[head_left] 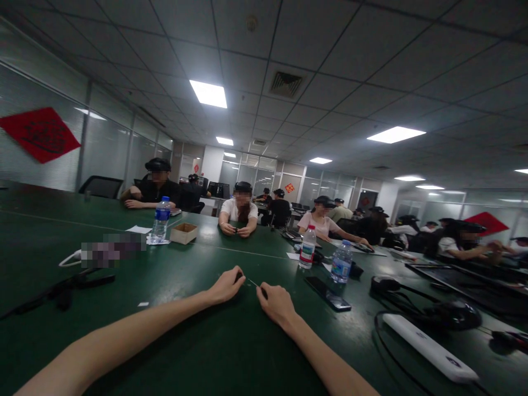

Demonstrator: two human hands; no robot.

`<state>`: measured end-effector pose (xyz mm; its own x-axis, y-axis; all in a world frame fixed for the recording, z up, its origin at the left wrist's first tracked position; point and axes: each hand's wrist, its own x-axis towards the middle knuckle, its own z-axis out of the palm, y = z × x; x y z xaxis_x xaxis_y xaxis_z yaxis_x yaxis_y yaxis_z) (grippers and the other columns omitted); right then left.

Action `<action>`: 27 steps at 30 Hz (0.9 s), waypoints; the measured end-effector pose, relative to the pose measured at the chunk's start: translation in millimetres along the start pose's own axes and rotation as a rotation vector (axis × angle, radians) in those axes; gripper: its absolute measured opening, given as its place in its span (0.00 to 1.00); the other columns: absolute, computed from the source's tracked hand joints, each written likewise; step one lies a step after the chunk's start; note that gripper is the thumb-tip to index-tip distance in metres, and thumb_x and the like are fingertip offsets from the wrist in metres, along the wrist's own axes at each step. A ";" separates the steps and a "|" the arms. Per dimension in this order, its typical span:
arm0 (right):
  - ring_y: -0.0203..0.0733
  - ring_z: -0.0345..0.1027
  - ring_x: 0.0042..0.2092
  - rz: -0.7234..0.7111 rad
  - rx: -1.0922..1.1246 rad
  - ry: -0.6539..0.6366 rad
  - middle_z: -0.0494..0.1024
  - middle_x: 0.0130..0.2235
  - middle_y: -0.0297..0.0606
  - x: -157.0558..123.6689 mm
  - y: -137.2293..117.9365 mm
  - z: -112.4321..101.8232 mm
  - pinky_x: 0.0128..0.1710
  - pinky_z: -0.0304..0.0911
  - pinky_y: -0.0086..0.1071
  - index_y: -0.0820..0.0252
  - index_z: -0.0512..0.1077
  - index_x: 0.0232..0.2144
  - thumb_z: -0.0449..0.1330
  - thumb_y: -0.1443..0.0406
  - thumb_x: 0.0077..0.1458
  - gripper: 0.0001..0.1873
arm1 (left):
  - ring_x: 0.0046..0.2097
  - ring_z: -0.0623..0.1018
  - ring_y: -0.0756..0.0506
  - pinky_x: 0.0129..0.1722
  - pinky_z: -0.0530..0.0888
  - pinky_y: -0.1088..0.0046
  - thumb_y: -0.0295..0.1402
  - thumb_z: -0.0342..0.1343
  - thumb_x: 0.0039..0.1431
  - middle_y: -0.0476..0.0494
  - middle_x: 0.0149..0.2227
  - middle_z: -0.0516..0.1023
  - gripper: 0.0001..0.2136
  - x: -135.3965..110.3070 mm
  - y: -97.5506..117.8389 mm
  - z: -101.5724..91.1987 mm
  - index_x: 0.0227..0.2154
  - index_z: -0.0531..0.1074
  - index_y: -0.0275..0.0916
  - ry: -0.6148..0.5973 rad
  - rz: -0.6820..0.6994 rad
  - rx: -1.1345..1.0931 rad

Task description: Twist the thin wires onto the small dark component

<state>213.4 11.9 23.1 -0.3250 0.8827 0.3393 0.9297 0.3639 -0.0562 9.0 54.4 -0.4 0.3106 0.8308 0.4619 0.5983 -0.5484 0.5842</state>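
Note:
Both of my forearms stretch out over a dark green table. My left hand is closed in a pinch, and my right hand is closed just to its right. A thin, pale, needle-like piece runs between the fingertips of the two hands. It is too small to name. The hands are a few centimetres apart and rest on or just above the tabletop.
A black phone lies right of my hands, with water bottles behind it. A white power strip and black cables lie at right. A bottle and cardboard box stand at left. Several people in dark caps sit around the tables.

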 end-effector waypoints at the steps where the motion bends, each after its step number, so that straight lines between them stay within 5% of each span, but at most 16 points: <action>1: 0.38 0.72 0.34 -0.014 0.008 0.003 0.78 0.34 0.38 -0.3 -0.8 0.5 0.35 0.60 0.28 0.55 0.72 0.37 0.41 0.53 0.64 0.23 | 0.38 0.73 0.46 0.41 0.68 0.71 0.39 0.46 0.59 0.44 0.36 0.74 0.11 -0.2 -0.4 -0.2 0.39 0.65 0.38 -0.003 -0.003 0.003; 6: 0.37 0.72 0.33 -0.022 0.027 -0.017 0.78 0.33 0.37 -2.1 -4.3 -1.7 0.33 0.60 0.27 0.55 0.72 0.37 0.42 0.53 0.64 0.22 | 0.39 0.73 0.47 0.41 0.68 0.72 0.33 0.49 0.55 0.45 0.37 0.72 0.11 -0.1 -4.6 0.3 0.41 0.62 0.38 -0.028 0.002 -0.044; 27: 0.37 0.72 0.33 -0.028 -0.062 0.020 0.78 0.34 0.37 -3.5 -10.2 -6.7 0.32 0.58 0.26 0.55 0.72 0.35 0.41 0.54 0.64 0.22 | 0.36 0.73 0.48 0.38 0.67 0.75 0.36 0.50 0.57 0.48 0.34 0.74 0.11 -1.5 -4.4 1.8 0.41 0.64 0.39 -0.005 0.039 -0.018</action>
<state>206.3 3.1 28.8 -0.3485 0.8660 0.3588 0.9293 0.3692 0.0113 7.2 55.7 -4.8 0.3373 0.8094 0.4808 0.5724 -0.5818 0.5778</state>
